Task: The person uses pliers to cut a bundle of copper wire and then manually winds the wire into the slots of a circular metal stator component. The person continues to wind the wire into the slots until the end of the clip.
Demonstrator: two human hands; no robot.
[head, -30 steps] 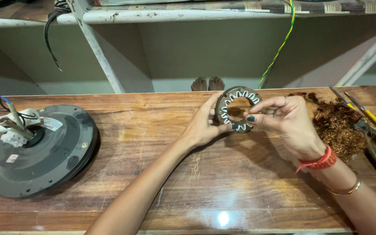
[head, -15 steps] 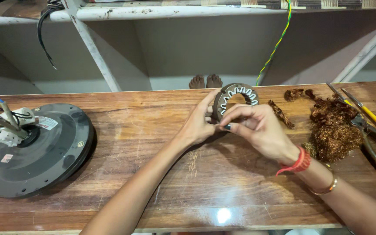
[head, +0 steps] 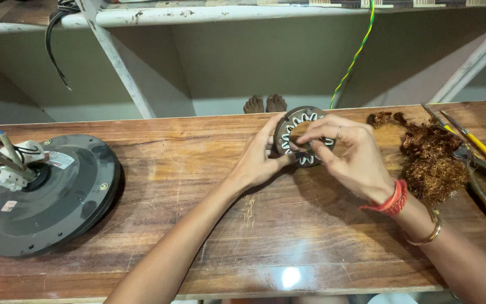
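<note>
Round dark metal stator ring (head: 302,137) with pale slot liners, held tilted just above the wooden table (head: 209,225) — left hand (head: 260,160) gripping its edge, right hand (head: 350,155) pinching its front, loose copper wire heap (head: 431,163) nearby.

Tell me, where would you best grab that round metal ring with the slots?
Probably by its outer rim, from the two opposite sides. The ring stands tilted on edge above the table, slotted face toward the camera; the left hand pinches its left edge while the right hand reaches over the front.

Our wooden bench (head: 209,186)

At left we see a grey fan motor (head: 40,197); at right, copper wire (head: 431,163) and pliers (head: 479,169).
</note>
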